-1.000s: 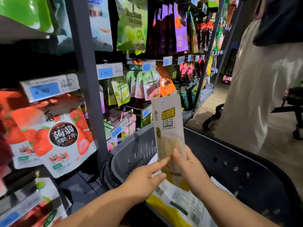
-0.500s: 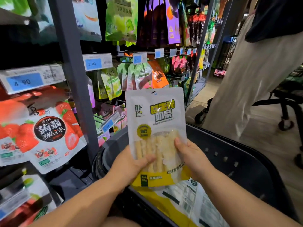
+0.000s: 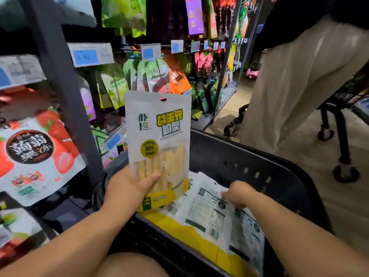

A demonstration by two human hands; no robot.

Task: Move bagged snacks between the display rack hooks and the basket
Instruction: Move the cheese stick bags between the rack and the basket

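My left hand (image 3: 127, 188) grips the lower part of a white and yellow snack bag (image 3: 159, 144) and holds it upright, front side toward me, over the left rim of the black basket (image 3: 249, 156). Several more of the same bags (image 3: 211, 214) lie back side up inside the basket. My right hand (image 3: 239, 193) is down in the basket, fingers curled onto the top edge of one of those bags. The display rack (image 3: 60, 76) with hanging snack bags stands to the left and behind the held bag.
A large strawberry jelly bag (image 3: 38, 154) hangs at the left, beside the rack's grey upright. Green and orange bags (image 3: 157, 74) hang under blue price tags (image 3: 85, 55). A person in light trousers (image 3: 295, 76) stands at the right beside a wheeled cart (image 3: 339, 136).
The bag turned from edge-on to face me. My right hand has let go of it and dropped into the basket onto the lying bags; my left hand alone keeps the bag up.
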